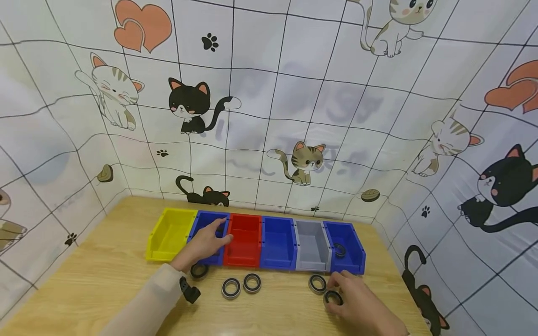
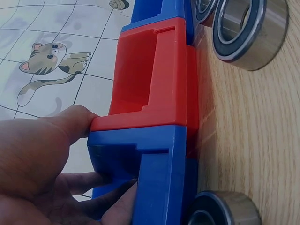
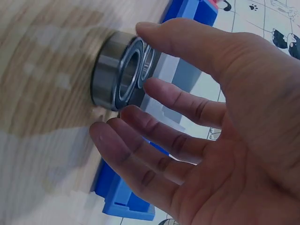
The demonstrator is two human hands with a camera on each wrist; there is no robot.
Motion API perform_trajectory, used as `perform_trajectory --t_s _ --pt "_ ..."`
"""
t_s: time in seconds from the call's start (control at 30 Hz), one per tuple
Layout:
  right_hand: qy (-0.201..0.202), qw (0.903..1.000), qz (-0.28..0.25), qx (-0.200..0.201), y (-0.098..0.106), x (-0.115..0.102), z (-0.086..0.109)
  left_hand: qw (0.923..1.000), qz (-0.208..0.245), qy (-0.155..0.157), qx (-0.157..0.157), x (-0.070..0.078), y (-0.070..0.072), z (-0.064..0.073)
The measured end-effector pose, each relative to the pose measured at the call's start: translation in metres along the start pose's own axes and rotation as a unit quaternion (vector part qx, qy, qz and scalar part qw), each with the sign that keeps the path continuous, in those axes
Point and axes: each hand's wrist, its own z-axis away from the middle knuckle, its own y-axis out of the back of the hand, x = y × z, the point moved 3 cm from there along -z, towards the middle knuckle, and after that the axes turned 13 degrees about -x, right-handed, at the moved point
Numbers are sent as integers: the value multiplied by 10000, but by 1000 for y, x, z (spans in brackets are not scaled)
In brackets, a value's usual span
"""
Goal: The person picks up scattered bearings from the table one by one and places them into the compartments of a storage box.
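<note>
My left hand (image 1: 206, 241) reaches into the second bin from the left, a blue bin (image 2: 161, 187). Its fingers dip inside, and the thumb lies by the rim shared with the red bin (image 1: 242, 252). Something dark shows beneath the fingertips, too covered to make out. At the front right, my right hand (image 1: 357, 301) has its thumb and slightly bent fingers about a ball bearing (image 3: 107, 70) on the table; no firm grip shows. Touching or almost touching that one is another bearing (image 1: 311, 284).
Along the row stand a yellow bin (image 1: 156, 254), another blue bin (image 1: 277, 261), a grey bin (image 1: 313, 265) and a right-end blue bin (image 1: 353, 268) holding a bearing (image 1: 340, 255). More bearings, such as one (image 1: 231, 296) at centre left, lie before the bins. Patterned cloth walls (image 1: 252, 93) enclose the table.
</note>
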Motion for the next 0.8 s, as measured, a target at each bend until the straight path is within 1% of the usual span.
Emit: perform_trajectory --t_s 0.2,0.33,0.47,0.6,0.73,0.8 --pt "452 9989 86 -67 0 0 -6 10000 -19 -1 47 4 2 -3" --pt "629 9978 120 -155 1 2 -6 10000 28 -59 -2 6 1 -3" --pt "677 9972 97 -305 1 5 -3 9999 54 -115 -2 8 -2 -2" --pt "615 9973 110 -388 1 7 -2 9999 116 -126 -2 9 -3 0" --pt "680 9966 190 -419 1 4 -5 9999 129 -89 21 4 0 1" --pt "791 9958 215 -420 1 1 -7 9998 173 -54 18 0 1 1"
